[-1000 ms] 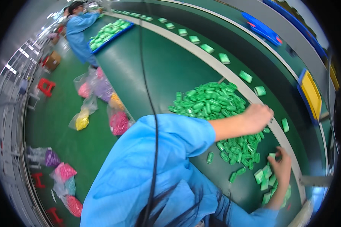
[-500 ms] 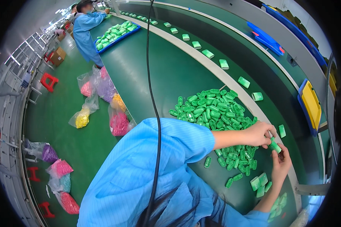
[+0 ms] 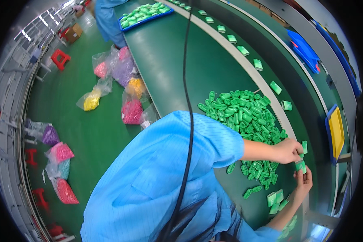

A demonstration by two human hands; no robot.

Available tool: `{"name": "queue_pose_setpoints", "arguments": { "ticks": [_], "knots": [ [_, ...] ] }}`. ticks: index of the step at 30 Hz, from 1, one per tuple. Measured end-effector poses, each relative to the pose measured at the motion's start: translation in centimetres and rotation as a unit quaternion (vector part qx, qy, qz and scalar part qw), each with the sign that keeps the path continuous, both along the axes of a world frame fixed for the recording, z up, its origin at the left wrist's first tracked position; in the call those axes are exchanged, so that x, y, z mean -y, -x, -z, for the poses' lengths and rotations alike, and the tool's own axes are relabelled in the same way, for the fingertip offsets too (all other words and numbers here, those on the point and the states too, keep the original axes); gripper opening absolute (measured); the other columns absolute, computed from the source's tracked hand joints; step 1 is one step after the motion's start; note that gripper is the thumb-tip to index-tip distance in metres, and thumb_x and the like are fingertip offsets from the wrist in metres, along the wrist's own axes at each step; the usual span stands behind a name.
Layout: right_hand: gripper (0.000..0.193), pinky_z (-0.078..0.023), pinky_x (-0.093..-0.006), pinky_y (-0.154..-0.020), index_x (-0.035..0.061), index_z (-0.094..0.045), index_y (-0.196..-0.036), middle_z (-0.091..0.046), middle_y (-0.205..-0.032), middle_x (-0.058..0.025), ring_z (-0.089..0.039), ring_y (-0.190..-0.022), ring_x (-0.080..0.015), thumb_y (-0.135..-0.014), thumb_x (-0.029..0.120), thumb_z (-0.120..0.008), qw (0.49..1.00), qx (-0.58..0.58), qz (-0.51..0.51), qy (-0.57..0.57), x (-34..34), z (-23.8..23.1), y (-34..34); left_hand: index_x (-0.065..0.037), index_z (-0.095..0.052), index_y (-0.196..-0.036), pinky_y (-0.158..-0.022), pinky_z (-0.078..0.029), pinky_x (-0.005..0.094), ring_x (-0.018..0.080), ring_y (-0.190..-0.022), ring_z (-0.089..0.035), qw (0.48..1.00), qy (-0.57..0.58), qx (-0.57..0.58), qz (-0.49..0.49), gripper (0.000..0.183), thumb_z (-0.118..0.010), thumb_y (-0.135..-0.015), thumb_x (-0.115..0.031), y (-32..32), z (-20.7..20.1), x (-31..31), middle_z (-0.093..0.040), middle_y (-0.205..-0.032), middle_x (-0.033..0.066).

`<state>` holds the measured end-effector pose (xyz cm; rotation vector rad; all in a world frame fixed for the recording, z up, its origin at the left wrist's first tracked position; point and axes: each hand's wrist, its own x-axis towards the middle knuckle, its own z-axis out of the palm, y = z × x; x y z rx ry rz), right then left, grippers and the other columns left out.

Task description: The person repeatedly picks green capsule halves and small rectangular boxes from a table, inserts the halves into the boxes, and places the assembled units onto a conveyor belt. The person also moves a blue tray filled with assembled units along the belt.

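At the right edge of the green work table, both my hands meet over one small light-green packet sleeve [image 3: 301,166]. My right hand [image 3: 304,180] grips the sleeve from below between thumb and fingers. Just above it, the fingers of my left hand [image 3: 288,151] are pinched together at the sleeve's upper end. A bit of bright green shows at those fingertips, probably one of the oval plastic pieces, mostly hidden. A heap of green oval plastic pieces [image 3: 248,115] spreads beside and beneath my left forearm. Several light-green packets [image 3: 275,197] lie together left of my right forearm.
Spaced packets [image 3: 258,64] lie along the dark belt [image 3: 266,48] beyond a pale rail. A blue tray [image 3: 147,17] of packets stands at the far end, near a person in blue [image 3: 109,20]. Bags of coloured pieces [image 3: 132,111] sit on the floor. A black cable [image 3: 185,80] hangs across the view.
The view has shifted, so the table and trays appear displaced. The packet sleeve has turned more upright between my hands, and my right fingers have moved down along it.
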<state>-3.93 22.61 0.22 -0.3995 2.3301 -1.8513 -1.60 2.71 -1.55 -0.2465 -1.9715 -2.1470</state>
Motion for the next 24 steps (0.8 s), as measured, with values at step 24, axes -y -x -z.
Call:
{"name": "queue_pose_setpoints", "arguments": {
  "ticks": [24],
  "knots": [
    [0.035, -0.049, -0.0263, -0.083, -0.0027, -0.047, -0.122, -0.056, -0.114, -0.0111, -0.057, -0.100, -0.0155, -0.089, 0.007, -0.056, 0.993, 0.034, -0.065, 0.087, -1.5, 1.9, 0.4, -0.004, -0.066, -0.078, -0.055, -0.047, 0.0328, 0.0199, -0.058, -0.063, 0.991, 0.109, -0.060, 0.053, 0.016, -0.064, -0.072, -0.019, -0.3, -0.7, 0.5, -0.061, -0.063, 0.0125]
  ]
}}
